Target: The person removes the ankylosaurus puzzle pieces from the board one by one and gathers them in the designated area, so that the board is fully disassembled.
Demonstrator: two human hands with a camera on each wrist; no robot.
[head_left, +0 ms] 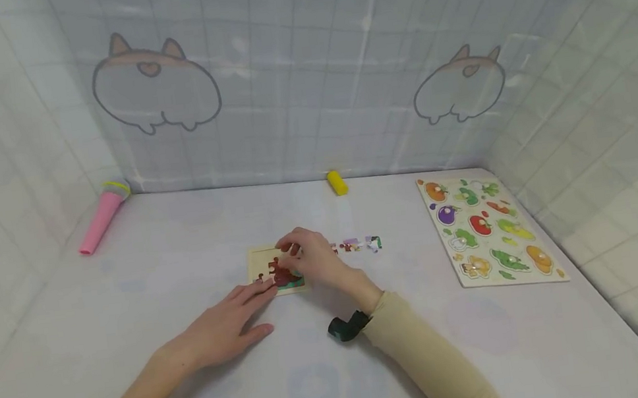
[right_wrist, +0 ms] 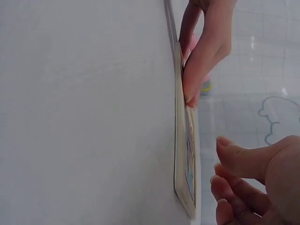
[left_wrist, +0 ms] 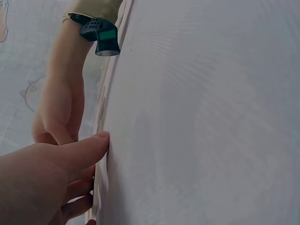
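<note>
A small jigsaw puzzle in a pale wooden tray (head_left: 256, 257) lies mid-table, with reddish-brown and green pieces fitted inside. My left hand (head_left: 223, 325) rests its straight fingertips on the tray's near left part. In the right wrist view, that left hand (right_wrist: 206, 54) presses on the puzzle board (right_wrist: 179, 150) from above. Over the tray's right side hovers my right hand (head_left: 317, 260), fingers bent and part of the puzzle hidden under it. Seen from its own wrist, the right hand (right_wrist: 262, 173) has thumb and fingers apart, with no piece visible between them.
Loose jigsaw pieces (head_left: 351, 245) lie in a row right of the tray. A vegetable peg puzzle board (head_left: 494, 240) is on the right. At the back are a yellow cylinder (head_left: 337, 183) and, far left, a pink toy microphone (head_left: 102, 222). Tiled-pattern curtains surround the table.
</note>
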